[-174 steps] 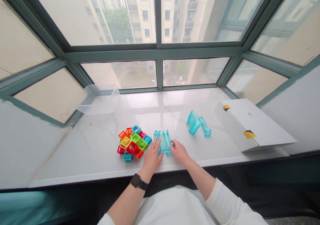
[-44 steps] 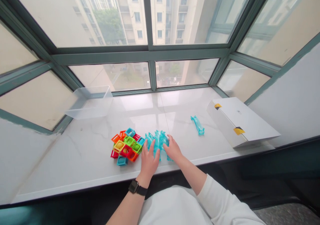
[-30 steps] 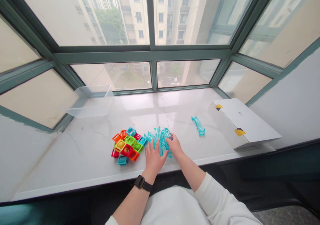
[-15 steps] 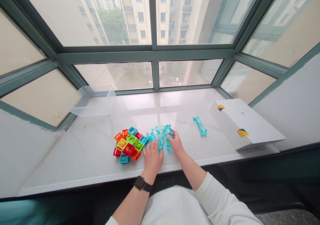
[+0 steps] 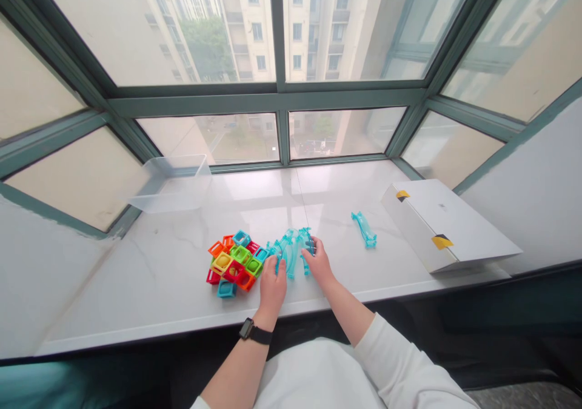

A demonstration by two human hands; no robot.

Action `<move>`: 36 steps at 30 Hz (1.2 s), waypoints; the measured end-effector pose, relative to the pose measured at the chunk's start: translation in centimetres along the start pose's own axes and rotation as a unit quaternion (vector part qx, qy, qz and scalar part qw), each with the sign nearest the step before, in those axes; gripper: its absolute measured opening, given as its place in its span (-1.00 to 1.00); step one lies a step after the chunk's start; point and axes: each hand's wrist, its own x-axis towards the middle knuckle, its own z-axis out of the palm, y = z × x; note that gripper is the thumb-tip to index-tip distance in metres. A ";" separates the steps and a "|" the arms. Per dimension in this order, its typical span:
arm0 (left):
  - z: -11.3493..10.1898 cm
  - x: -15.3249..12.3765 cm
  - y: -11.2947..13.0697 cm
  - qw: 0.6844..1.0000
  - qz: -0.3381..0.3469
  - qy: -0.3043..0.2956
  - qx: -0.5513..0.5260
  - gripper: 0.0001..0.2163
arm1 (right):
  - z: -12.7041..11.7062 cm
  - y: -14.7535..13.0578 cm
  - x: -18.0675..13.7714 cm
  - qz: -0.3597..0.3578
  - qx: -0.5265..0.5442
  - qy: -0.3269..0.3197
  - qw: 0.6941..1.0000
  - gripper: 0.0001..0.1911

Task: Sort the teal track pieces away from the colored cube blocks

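**A:** Left end first?

**B:** Clear plastic bin (image 5: 170, 185) at the back of the white stone sill (image 5: 113, 300), off on its own. Then a heap of red, orange, green and blue hollow square blocks (image 5: 231, 265).

**A:** Left hand (image 5: 271, 285)?

**B:** Fingers close together, curled down at the near edge of the turquoise curved track pieces (image 5: 288, 252), which sit just right of the blocks. Can't tell if it's gripping.

**A:** Right hand (image 5: 319, 262)?

**B:** Looks like a fingertip pinch on the stack's right end.

**A:** Handling?

**B:** Probably light, stiff, thin plastic, maybe brittle. Take the side rails, not the small tabs.

**A:** Far right?

**B:** Loose track piece (image 5: 364, 229), then a white box (image 5: 448, 224) with yellow-and-black tape.
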 end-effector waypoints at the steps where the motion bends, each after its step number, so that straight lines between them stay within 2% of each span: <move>1: 0.1 0.0 -0.1 1.000 -0.012 0.008 -0.009 -0.61 | 0.1 0.1 -0.1 -0.015 -0.013 -0.005 1.000 -0.36; 3: 0.1 -0.1 -0.3 0.999 -0.026 0.020 -0.019 -0.61 | 0.3 0.5 -0.3 -0.030 -0.030 -0.016 0.999 -0.33; 8: 0.2 -0.1 -0.6 0.999 -0.022 0.019 -0.018 -0.59 | 0.6 1.5 -0.1 -0.006 -0.097 -0.026 0.995 -0.29; 14: -0.4 -0.5 -0.9 0.998 0.038 0.008 0.039 -0.70 | 0.5 1.3 0.5 -0.030 -0.134 -0.017 0.990 -0.40; 18: -0.6 -0.9 -1.0 0.994 0.082 0.024 0.072 -0.75 | 0.6 1.1 0.1 -0.044 -0.130 -0.006 0.991 -0.45; 23: -0.3 -1.5 -0.6 0.986 0.132 0.037 0.097 -0.68 | 0.1 0.4 -0.6 -0.112 -0.140 -0.004 0.984 -0.58; 26: -1.0 -1.7 -0.1 0.983 0.146 0.036 0.104 -0.67 | -3.0 -1.0 0.8 -0.166 -0.182 0.036 0.968 -0.62; 28: -1.8 -1.9 0.3 0.983 0.152 0.023 0.102 -0.64 | -6.7 -2.2 2.8 -0.192 -0.253 0.112 0.941 -0.60; 29: -2.2 -2.0 0.5 0.982 0.158 0.016 0.098 -0.63 | -8.8 -2.8 4.0 -0.182 -0.296 0.150 0.926 -0.59; 31: -3.0 -2.1 0.6 0.982 0.167 0.002 0.089 -0.60 | -13.0 -3.7 6.6 -0.111 -0.376 0.209 0.896 -0.48; 33: -3.5 -2.3 0.6 0.982 0.171 -0.007 0.083 -0.59 | -16.3 -4.2 8.7 0.008 -0.423 0.228 0.877 -0.33; 34: -3.7 -2.4 0.6 0.982 0.169 -0.010 0.081 -0.59 | -17.3 -4.2 9.5 0.065 -0.433 0.207 0.875 -0.30; 36: -3.8 -2.5 0.5 0.984 0.161 -0.013 0.079 -0.59 | -18.0 -4.0 10.4 0.119 -0.433 0.150 0.881 -0.39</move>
